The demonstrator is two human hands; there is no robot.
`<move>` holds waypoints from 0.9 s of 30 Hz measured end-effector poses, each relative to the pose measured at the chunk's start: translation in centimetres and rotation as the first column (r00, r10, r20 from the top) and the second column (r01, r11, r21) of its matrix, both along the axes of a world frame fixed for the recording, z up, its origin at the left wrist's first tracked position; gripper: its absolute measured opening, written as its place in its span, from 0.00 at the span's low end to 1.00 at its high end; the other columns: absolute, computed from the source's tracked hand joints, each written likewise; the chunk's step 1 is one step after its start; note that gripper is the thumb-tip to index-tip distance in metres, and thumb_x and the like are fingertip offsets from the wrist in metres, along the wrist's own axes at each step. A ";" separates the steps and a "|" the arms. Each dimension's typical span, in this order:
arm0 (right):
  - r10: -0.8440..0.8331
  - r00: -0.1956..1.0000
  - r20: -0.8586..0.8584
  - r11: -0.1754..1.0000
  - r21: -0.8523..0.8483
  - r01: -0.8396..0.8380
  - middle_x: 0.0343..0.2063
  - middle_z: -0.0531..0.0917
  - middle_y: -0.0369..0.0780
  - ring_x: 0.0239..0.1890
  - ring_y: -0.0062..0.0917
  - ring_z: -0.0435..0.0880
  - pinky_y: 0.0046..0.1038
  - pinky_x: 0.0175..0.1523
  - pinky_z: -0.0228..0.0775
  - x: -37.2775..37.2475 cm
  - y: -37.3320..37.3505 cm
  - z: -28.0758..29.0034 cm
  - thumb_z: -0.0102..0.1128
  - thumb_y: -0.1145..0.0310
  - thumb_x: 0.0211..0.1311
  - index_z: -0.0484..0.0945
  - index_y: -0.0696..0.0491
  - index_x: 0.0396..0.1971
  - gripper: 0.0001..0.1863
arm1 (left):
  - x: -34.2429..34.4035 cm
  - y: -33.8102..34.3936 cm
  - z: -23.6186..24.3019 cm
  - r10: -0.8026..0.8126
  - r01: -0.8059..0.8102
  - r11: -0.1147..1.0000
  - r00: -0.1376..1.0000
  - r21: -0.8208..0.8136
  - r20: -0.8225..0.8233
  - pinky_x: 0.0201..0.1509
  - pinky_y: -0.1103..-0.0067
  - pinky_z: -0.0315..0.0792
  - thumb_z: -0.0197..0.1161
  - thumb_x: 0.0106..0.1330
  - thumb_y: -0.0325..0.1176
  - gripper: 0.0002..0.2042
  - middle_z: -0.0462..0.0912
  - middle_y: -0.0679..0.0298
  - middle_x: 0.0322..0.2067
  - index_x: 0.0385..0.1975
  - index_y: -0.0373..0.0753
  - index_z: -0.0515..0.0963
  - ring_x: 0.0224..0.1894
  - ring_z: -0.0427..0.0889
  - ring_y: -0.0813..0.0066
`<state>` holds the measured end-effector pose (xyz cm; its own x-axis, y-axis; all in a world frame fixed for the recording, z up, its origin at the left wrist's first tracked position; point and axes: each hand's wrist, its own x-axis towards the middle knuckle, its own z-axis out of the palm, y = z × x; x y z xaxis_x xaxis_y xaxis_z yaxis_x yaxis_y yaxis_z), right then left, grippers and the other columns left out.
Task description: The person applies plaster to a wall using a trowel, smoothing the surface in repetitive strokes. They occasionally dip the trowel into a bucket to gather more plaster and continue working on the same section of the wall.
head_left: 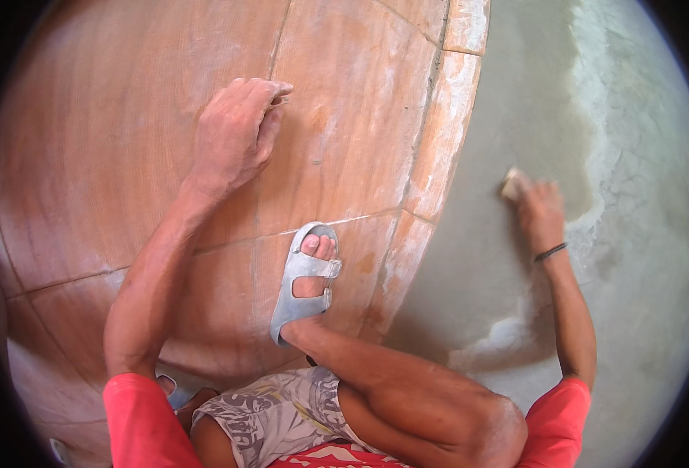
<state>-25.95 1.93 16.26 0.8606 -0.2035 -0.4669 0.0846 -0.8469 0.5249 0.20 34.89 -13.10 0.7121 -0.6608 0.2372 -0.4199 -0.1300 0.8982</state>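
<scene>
1. The fingers (pixel 546 191) of the person's right hand (pixel 543 220), right of centre in the frame, close around a small, pale cream, block-like piece (pixel 510 185); blur hides its exact material.
2. That piece sits over a smooth, grey, cement-like surface (pixel 516 93) filling the right side of the frame; whether it presses on it cannot be told.
3. The left hand (pixel 235 136), upper left of centre, has its fingers curled in, with a narrow gap to the thumb. Whether they pinch anything cannot be told. It is over large, orange-brown, veined tiles (pixel 352 132).
4. Judging by looks, the darker grey stretch beside the tiles is evenly smoothed and well advanced.
5. Less finished, seemingly, are the ragged whitish edge (pixel 593 140) at upper right and the whitish patch (pixel 504 334) at lower right.
6. White smears remain on the narrow, orange-brown border strip (pixel 436 160), upper right of centre, so it appears uncleaned.
</scene>
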 end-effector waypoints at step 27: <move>-0.085 0.977 -0.194 0.982 0.152 0.116 0.41 0.79 0.40 0.44 0.40 0.75 0.38 0.49 0.69 3.3 -0.1 -4.1 0.60 0.77 0.53 0.77 0.48 0.56 0.26 | 0.4 -0.1 0.2 0.000 -0.001 1.000 0.999 0.004 0.053 0.40 0.70 0.72 0.64 0.57 0.19 0.12 0.82 0.59 0.33 0.41 0.36 0.78 0.36 0.79 0.60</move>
